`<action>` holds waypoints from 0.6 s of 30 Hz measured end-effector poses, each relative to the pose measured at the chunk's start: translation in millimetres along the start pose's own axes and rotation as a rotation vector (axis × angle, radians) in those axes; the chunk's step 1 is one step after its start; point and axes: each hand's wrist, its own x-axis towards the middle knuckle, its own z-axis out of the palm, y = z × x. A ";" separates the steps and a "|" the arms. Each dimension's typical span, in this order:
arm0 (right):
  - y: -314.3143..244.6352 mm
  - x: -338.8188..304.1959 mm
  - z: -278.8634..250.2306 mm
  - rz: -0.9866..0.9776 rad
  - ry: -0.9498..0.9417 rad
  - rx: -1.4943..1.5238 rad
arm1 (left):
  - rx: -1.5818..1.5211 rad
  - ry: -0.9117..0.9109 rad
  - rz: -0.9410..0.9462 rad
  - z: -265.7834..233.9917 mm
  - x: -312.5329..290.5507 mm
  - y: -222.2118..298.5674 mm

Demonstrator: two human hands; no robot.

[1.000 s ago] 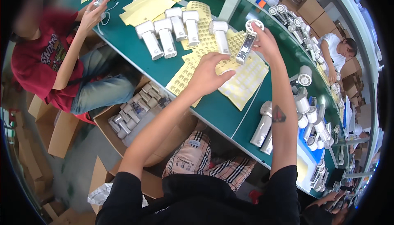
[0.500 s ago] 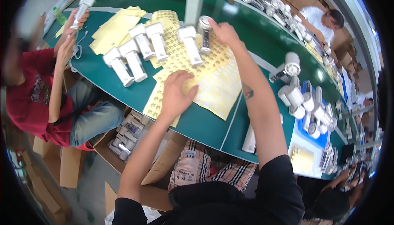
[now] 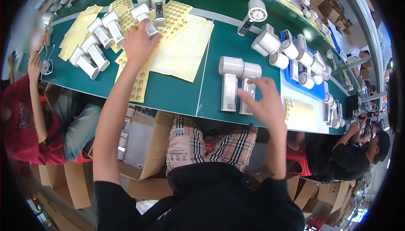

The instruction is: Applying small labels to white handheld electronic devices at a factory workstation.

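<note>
My left hand (image 3: 140, 45) is closed over the handle of a white T-shaped handheld device (image 3: 140, 12), which lies on yellow sticker sheets. Just beyond it, another white device (image 3: 158, 9) stands with its round end and dark panel showing. My right hand (image 3: 266, 102) is open, thumb and fingers apart, beside the right one of two white devices lying side by side. That right device (image 3: 252, 70) is partly covered by my fingers; the left device (image 3: 230, 85) shows fully. Further left, several more white devices (image 3: 98, 33) lie in a group.
A blue tray (image 3: 292, 77) heaped with white devices stands at the right, near a single device (image 3: 256, 12). Yellow sheets (image 3: 185, 49) cover part of the green table (image 3: 177, 92). Co-workers sit on both sides. An open cardboard box (image 3: 156, 146) stands below the table edge.
The view has swung right. My left hand has moved from the sticker sheets onto a device. My right hand has left the far standing device and come to the pair at the right.
</note>
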 end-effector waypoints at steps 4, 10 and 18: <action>-12.9 -30.6 40.0 0.036 0.088 -0.108 | 0.078 0.110 0.090 -0.3 1.2 -13.2; -5.6 -31.1 47.0 0.054 0.096 -0.164 | 0.243 0.007 0.208 -0.5 2.9 -20.5; -3.2 -31.8 52.2 0.057 0.163 -0.141 | 0.328 -0.133 0.171 -35.2 6.5 -37.6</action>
